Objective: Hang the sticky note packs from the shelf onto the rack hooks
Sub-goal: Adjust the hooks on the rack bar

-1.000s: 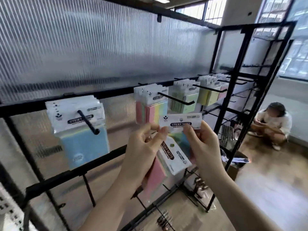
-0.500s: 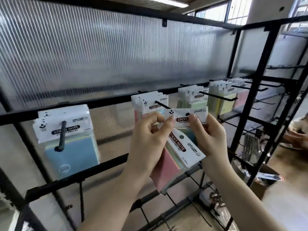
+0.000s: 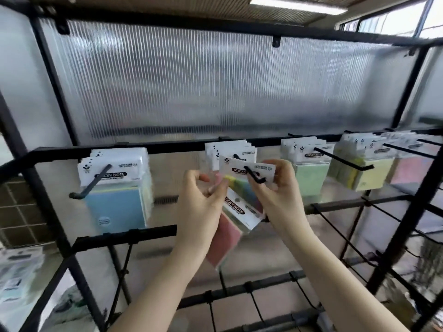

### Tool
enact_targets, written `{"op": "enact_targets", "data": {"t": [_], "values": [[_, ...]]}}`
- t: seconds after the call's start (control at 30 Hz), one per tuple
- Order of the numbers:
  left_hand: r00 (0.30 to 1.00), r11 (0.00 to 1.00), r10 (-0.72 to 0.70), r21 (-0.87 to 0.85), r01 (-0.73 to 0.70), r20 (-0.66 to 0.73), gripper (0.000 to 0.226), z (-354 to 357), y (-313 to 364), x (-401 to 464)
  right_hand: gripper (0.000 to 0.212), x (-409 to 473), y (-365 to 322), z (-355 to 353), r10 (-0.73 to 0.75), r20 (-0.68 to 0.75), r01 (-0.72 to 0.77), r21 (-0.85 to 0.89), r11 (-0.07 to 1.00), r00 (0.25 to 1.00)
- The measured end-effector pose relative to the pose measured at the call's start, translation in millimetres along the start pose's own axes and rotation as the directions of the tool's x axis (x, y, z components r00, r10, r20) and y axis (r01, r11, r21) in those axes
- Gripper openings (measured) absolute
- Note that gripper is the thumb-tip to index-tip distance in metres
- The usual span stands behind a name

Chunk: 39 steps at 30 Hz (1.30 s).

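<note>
Right hand (image 3: pixel 275 185) pinches a sticky note pack (image 3: pixel 249 171) by its header, threaded on the hook (image 3: pixel 254 174); left hand (image 3: pixel 203 195) grips spare packs (image 3: pixel 230 224). Releasing short of the hook's upturned tip risks the pack slipping off.

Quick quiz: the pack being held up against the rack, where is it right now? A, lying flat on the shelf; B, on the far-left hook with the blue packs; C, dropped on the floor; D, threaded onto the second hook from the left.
D: the black hook pokes through the header of the pack, which the right hand pinches.
</note>
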<state>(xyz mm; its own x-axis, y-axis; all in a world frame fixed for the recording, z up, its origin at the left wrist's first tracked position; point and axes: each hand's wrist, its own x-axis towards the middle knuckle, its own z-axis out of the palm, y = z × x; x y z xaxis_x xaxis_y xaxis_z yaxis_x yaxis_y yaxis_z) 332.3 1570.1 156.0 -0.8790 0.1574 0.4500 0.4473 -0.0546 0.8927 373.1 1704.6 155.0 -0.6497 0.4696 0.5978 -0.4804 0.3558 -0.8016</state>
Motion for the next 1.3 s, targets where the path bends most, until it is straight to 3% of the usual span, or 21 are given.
{"op": "enact_targets", "data": {"t": [0.07,0.17,0.43,0.53,0.67,0.87,0.97,1.07,1.3], "values": [[0.999,0.999,0.006,0.038,-0.004,-0.044,0.025,3.4,-3.9,2.0,0.036,8.3,7.6,1.3,0.007,-0.014,-0.008,-0.060,0.998,1.000],[0.994,0.995,0.005,0.096,0.006,-0.109,0.026,7.8,-11.7,3.4,0.032,17.8,18.4,2.6,0.076,-0.004,-0.076,-0.129,0.989,0.997],[0.963,0.980,-0.014,0.186,0.066,-0.269,0.026,16.6,-29.7,0.0,0.028,28.4,19.9,1.0,0.195,0.067,-0.189,-0.087,0.978,0.979],[0.930,0.986,0.034,0.164,0.029,-0.366,0.021,27.1,-28.9,-12.1,0.022,23.9,28.4,-9.6,0.222,0.124,-0.193,-0.209,0.959,0.967],[0.916,0.992,0.056,0.123,-0.007,-0.398,0.018,49.3,-27.0,-30.9,0.021,9.5,37.6,-33.5,0.279,0.225,-0.216,-0.269,0.939,0.934],[0.913,0.994,0.103,0.081,-0.077,-0.394,0.017,95.2,-19.7,-49.8,0.048,-13.6,28.3,-86.4,0.371,0.349,-0.381,-0.041,0.924,0.860],[0.922,0.993,0.109,0.073,-0.088,-0.371,0.016,116.3,-17.8,-56.5,0.035,-17.9,25.6,-108.7,0.324,0.383,-0.316,-0.087,0.945,0.865],[0.949,0.996,0.089,0.042,-0.080,-0.302,0.018,134.0,-14.8,-58.4,0.016,-18.1,26.5,-123.6,0.297,0.323,-0.273,-0.118,0.955,0.899],[0.994,0.998,0.066,-0.017,-0.065,0.084,0.024,160.4,-5.9,-50.2,0.016,-7.0,25.5,-163.0,0.227,0.106,-0.219,-0.086,0.972,0.968]]}}
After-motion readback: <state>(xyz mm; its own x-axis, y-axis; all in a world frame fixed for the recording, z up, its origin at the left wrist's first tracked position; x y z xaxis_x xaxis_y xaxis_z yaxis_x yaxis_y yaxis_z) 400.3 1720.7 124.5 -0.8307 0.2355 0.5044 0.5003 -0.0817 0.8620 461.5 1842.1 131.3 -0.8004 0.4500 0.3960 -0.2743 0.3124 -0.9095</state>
